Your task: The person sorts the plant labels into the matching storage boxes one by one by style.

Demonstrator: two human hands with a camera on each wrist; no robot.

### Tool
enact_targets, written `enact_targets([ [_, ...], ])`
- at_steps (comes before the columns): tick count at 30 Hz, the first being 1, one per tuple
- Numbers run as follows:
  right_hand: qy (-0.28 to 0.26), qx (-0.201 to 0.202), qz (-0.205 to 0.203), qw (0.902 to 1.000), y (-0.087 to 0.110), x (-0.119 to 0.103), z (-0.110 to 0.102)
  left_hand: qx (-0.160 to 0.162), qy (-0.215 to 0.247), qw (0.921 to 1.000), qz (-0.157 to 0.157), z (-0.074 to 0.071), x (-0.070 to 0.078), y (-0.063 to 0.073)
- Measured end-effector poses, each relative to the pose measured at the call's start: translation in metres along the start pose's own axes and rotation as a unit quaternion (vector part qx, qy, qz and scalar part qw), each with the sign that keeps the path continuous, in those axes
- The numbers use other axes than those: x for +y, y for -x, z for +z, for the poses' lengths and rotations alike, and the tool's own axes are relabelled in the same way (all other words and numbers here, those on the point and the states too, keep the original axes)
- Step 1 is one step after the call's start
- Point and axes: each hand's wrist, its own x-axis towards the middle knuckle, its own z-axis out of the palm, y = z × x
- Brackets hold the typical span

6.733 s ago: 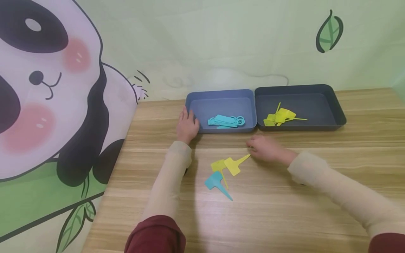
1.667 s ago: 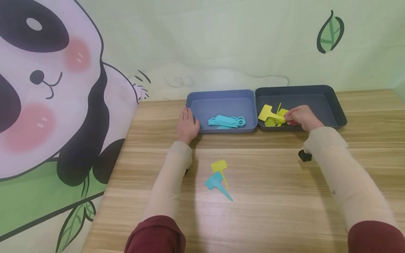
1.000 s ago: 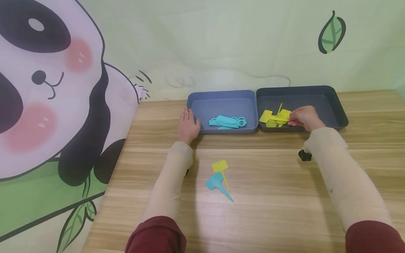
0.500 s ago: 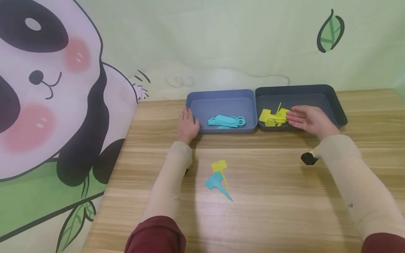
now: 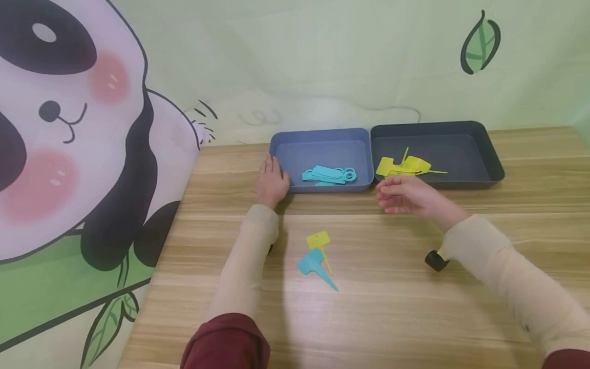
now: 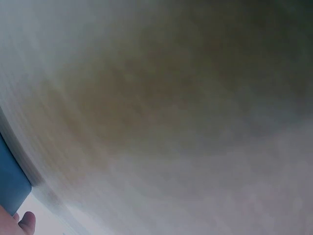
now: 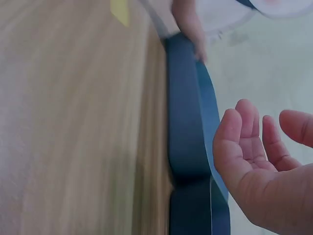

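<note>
My left hand [image 5: 272, 183] rests against the left wall of the blue tray [image 5: 322, 141], its fingers straight. Several light-blue tags [image 5: 328, 175] are piled inside that tray. My right hand [image 5: 407, 196] hovers in front of the dark tray [image 5: 465, 154], holding nothing, fingers loosely bent and apart in the right wrist view. Several yellow T-shaped plant labels [image 5: 417, 164] lie at the left end of the dark tray. On the wooden table, a light-blue T-shaped label [image 5: 312, 261] overlaps the stem of a yellow label [image 5: 318, 239].
The two trays stand side by side at the back of the table [image 5: 369, 318], near a wall cloth [image 5: 332, 61] printed with a panda. A black wrist camera [image 5: 436, 260] hangs under my right sleeve. The left wrist view is mostly blurred.
My right hand picked up a yellow label from the table, laid it on the pile in the dark tray, let go and drew back toward the left. My left hand has stayed in place.
</note>
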Motion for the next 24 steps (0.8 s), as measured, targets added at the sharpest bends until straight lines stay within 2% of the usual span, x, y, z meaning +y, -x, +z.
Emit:
enact_targets([
  [2,0.055,-0.002,-0.005,0.9984,-0.001,0.004,0.01,0.001,0.002,1.0,0.0,0.001,0.0,0.0],
  [4,0.125,-0.003,-0.017,0.992,-0.002,0.009,0.02,0.0,0.004,1.0,0.0,0.001,0.0,0.0],
  [6,0.196,-0.006,-0.037,0.9799,-0.005,0.015,0.028,-0.002,0.005,1.0,0.0,0.001,0.0,0.0],
  [8,0.266,-0.011,-0.066,0.9615,-0.009,0.022,0.037,-0.004,0.004,1.0,0.0,0.0,0.0,0.0],
  [11,0.349,-0.027,-0.118,0.9293,-0.014,0.031,0.049,-0.006,0.004,1.0,0.0,0.0,0.0,0.0],
  [14,0.427,-0.037,-0.154,0.8902,-0.016,0.039,0.061,-0.01,0.006,0.9999,-0.001,-0.001,0.0,0.0],
  [16,0.482,-0.045,-0.171,0.8583,-0.016,0.042,0.07,-0.012,0.005,0.9999,-0.001,-0.001,0.0,0.0],
  [18,0.522,-0.056,-0.183,0.8309,-0.016,0.045,0.077,-0.012,0.005,0.9999,-0.002,-0.001,0.0,0.0],
  [21,0.564,-0.079,-0.203,0.7965,-0.017,0.05,0.086,-0.009,0.0,1.0,-0.002,0.001,-0.001,-0.001],
  [24,0.592,-0.102,-0.213,0.7704,-0.021,0.055,0.092,-0.01,-0.004,0.9999,-0.002,0.002,-0.001,-0.002],
])
